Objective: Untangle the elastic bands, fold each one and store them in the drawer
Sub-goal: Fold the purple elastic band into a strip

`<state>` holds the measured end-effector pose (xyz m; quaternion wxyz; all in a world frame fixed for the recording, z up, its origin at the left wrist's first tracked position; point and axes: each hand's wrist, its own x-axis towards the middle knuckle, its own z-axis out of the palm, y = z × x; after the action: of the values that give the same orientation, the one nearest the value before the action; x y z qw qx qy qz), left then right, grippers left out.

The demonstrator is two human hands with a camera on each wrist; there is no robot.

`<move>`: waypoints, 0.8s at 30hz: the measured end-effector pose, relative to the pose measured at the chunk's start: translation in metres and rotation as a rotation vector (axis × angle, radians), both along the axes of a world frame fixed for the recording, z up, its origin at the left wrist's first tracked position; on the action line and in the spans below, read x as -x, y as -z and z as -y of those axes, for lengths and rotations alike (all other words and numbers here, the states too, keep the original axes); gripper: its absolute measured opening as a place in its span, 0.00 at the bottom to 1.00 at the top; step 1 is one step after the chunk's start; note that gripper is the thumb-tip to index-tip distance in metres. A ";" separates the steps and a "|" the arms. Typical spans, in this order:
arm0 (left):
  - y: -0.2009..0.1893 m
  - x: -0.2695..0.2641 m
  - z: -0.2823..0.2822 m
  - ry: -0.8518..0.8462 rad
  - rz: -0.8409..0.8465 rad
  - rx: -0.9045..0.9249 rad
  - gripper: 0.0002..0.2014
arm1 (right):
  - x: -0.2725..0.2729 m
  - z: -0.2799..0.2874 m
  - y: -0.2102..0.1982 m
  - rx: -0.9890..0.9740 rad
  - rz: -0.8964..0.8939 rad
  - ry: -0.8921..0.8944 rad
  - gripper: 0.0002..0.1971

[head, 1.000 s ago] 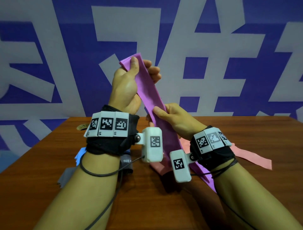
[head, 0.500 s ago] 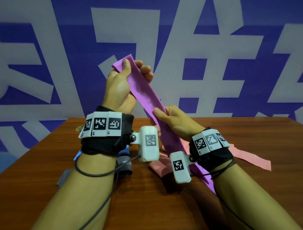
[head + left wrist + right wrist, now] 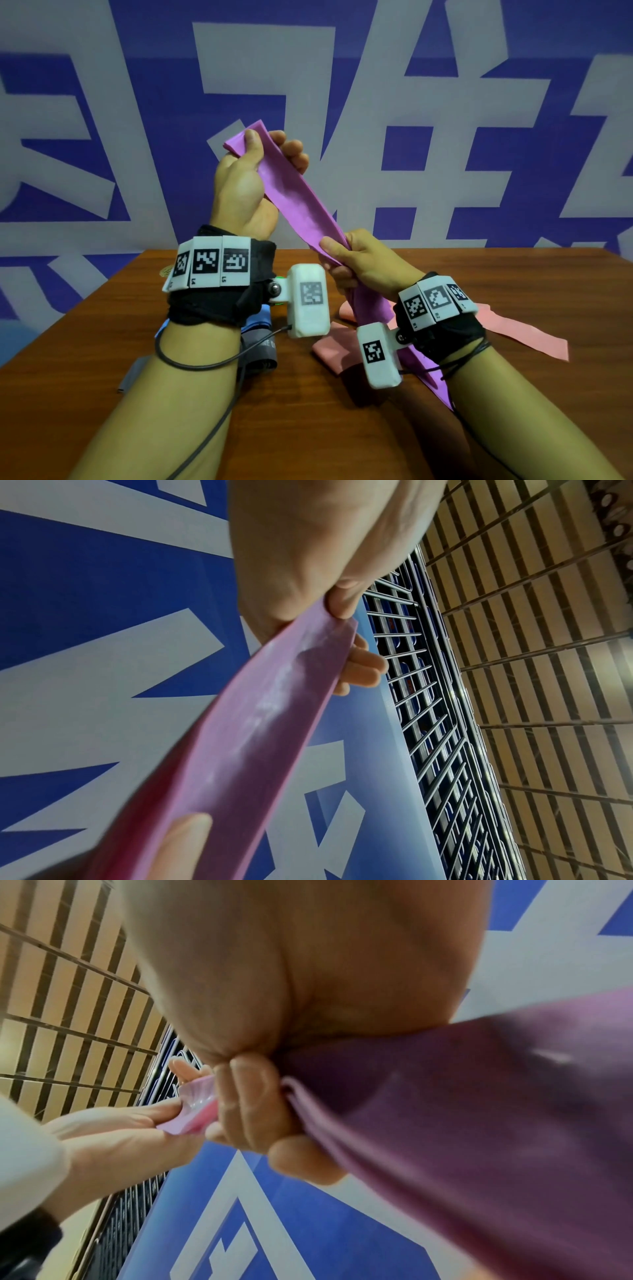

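A purple elastic band (image 3: 298, 205) stretches diagonally in the air between both hands above the wooden table (image 3: 308, 428). My left hand (image 3: 253, 161) pinches its upper end, thumb on the near face and fingers curled behind. My right hand (image 3: 352, 257) grips the band lower down, and the rest hangs past that wrist to the table. The left wrist view shows the purple band (image 3: 260, 723) running from that pinch. In the right wrist view the purple band (image 3: 445, 1096) is bunched in my right hand's fingers (image 3: 253, 1104). A pink band (image 3: 507, 329) lies on the table behind my right wrist. No drawer is in view.
A blue band (image 3: 257, 318) and a grey band (image 3: 260, 353) lie bunched on the table under my left wrist. A small gold round object (image 3: 166, 271) sits near the table's far left edge. A blue and white wall stands close behind the table.
My left hand moved left and slightly up with the band's top end, then settled. My right hand stayed gripping the band at about the same place.
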<state>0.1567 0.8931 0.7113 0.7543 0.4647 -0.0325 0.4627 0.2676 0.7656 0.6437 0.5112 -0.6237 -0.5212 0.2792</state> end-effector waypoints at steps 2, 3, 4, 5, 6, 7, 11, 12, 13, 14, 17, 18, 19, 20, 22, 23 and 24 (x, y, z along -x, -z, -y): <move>0.000 -0.001 0.001 -0.002 0.003 -0.007 0.17 | -0.001 -0.001 0.001 0.011 -0.041 -0.008 0.22; 0.001 -0.001 0.001 -0.005 0.006 -0.012 0.17 | 0.000 0.000 0.000 0.011 -0.032 -0.013 0.23; 0.001 -0.001 0.001 -0.009 0.008 -0.014 0.17 | 0.001 0.002 -0.001 0.010 -0.002 -0.013 0.24; 0.001 0.000 0.000 -0.014 0.009 -0.012 0.17 | 0.001 0.004 -0.002 0.014 0.034 -0.008 0.25; 0.001 0.000 -0.001 -0.020 0.010 -0.007 0.17 | 0.001 0.007 -0.003 0.029 0.061 -0.003 0.26; 0.001 0.000 -0.003 -0.027 0.012 -0.005 0.17 | 0.000 0.009 -0.004 0.052 0.084 -0.006 0.25; 0.000 0.002 -0.007 -0.060 0.010 -0.022 0.17 | -0.005 0.007 0.002 0.069 0.045 -0.050 0.22; 0.001 0.002 -0.007 -0.058 0.010 -0.026 0.17 | -0.006 0.004 0.004 0.057 0.015 -0.045 0.22; 0.001 0.002 -0.006 -0.054 0.014 -0.028 0.17 | -0.008 0.002 0.006 0.050 -0.010 -0.039 0.22; 0.001 0.002 -0.005 -0.051 0.016 -0.025 0.17 | -0.009 0.000 0.008 0.048 -0.026 -0.031 0.22; 0.000 0.001 -0.004 -0.051 0.025 0.010 0.17 | -0.009 0.002 0.007 0.051 0.025 -0.010 0.22; 0.000 0.001 -0.005 -0.056 0.033 0.021 0.17 | -0.008 0.003 0.006 0.059 0.044 -0.013 0.22; 0.000 0.002 -0.005 -0.063 0.040 0.030 0.17 | -0.008 0.005 0.005 0.075 0.044 -0.018 0.22; 0.000 0.002 -0.006 -0.070 0.044 0.039 0.17 | -0.008 0.006 0.005 0.093 0.038 -0.028 0.22; 0.000 0.002 -0.008 -0.068 0.044 0.045 0.17 | -0.008 0.006 0.006 0.097 0.041 -0.049 0.23; 0.000 0.002 -0.008 -0.062 0.039 0.040 0.17 | -0.010 0.005 0.007 0.086 0.045 -0.058 0.24; 0.000 0.002 -0.007 -0.057 0.033 0.035 0.17 | -0.012 0.003 0.009 0.075 0.039 -0.062 0.24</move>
<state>0.1548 0.8998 0.7115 0.7483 0.4444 -0.0237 0.4920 0.2791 0.7623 0.6351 0.4682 -0.6313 -0.5394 0.3021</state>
